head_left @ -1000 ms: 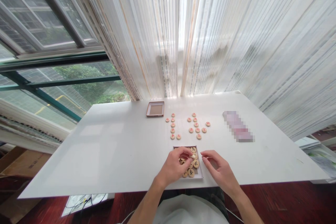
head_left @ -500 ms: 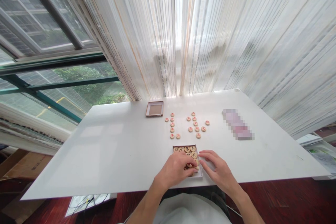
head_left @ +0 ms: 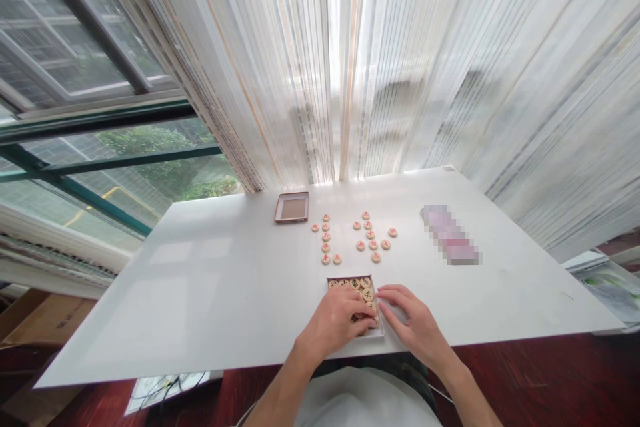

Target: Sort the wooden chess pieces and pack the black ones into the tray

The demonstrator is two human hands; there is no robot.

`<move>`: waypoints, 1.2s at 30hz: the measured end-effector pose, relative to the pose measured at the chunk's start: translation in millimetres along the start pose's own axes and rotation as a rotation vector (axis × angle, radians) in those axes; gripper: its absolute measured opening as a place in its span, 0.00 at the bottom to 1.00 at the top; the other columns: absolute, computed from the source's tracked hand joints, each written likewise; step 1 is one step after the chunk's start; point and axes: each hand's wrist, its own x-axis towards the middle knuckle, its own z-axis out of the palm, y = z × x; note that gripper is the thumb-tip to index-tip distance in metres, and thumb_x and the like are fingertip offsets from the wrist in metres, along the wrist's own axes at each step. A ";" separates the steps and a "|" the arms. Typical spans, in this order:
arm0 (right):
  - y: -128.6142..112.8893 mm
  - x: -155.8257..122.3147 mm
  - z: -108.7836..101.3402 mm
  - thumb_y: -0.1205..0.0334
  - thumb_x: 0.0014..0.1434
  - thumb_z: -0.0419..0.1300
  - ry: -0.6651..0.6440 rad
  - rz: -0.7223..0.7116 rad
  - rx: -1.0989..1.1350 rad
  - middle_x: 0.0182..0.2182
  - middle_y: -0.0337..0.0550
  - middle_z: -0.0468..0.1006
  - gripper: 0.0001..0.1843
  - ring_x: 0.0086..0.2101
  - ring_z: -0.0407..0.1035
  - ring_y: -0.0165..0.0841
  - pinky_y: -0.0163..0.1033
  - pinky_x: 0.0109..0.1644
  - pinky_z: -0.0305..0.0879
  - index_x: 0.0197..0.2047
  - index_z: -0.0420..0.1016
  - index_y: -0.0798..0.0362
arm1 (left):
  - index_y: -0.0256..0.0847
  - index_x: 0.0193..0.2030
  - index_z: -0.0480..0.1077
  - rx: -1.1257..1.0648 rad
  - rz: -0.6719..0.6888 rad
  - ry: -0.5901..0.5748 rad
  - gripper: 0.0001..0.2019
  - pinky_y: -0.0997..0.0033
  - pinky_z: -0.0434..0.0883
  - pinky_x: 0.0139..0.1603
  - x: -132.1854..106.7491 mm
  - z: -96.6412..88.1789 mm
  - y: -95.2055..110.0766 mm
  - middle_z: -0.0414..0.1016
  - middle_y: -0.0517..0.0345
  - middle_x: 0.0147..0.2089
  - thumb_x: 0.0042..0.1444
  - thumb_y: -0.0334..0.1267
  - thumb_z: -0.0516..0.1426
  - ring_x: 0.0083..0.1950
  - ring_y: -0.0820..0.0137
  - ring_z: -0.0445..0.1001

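Note:
A shallow box [head_left: 381, 331] close to the table's front edge holds several round wooden Chinese chess pieces [head_left: 367, 295] with black characters. My left hand [head_left: 337, 317] reaches over it from the left, thumb and fingers pinched around a piece at the lower right of the box. That hand covers much of the box's contents, and the pinched piece is mostly hidden. At the box's right side is my right hand [head_left: 413, 320], fingers apart, fingertips at the rim and holding nothing. Beyond the box, several red-marked Chinese chess pieces [head_left: 373, 245] lie in two loose groups.
A brown-rimmed box lid [head_left: 307, 208] lies inside up near the table's far edge. On the right is a blurred pinkish item [head_left: 450, 235]. The white table [head_left: 200, 293] meets striped curtains [head_left: 350, 80] at its back, with a window to the left.
The view has shifted slightly. My left hand has moved a little over the box, covering more of the black-marked pieces. My right hand stays at the box's right rim.

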 end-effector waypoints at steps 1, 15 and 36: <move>0.4 0.1 0.1 0.54 0.64 0.59 0.001 -0.002 -0.005 0.47 0.46 0.79 0.12 0.49 0.73 0.44 0.50 0.55 0.72 0.47 0.80 0.44 | 0.47 0.40 0.81 -0.002 0.004 -0.004 0.05 0.65 0.67 0.45 0.1 0.1 -0.3 0.81 0.57 0.35 0.60 0.41 0.62 0.39 0.66 0.75; 3.0 0.3 0.0 0.56 0.66 0.58 -0.013 -0.016 -0.030 0.48 0.46 0.78 0.11 0.50 0.72 0.43 0.50 0.56 0.71 0.48 0.79 0.44 | 0.48 0.42 0.80 0.031 -0.006 -0.031 0.07 0.63 0.66 0.50 -4.3 0.1 4.5 0.79 0.57 0.38 0.57 0.40 0.65 0.44 0.64 0.73; 7.4 -0.1 0.6 0.59 0.67 0.57 -0.019 -0.070 -0.103 0.47 0.45 0.77 0.10 0.49 0.73 0.40 0.47 0.56 0.72 0.48 0.77 0.46 | 0.47 0.41 0.77 0.107 0.013 -0.043 0.10 0.65 0.66 0.47 0.1 -0.2 3.5 0.74 0.59 0.35 0.55 0.46 0.66 0.42 0.66 0.70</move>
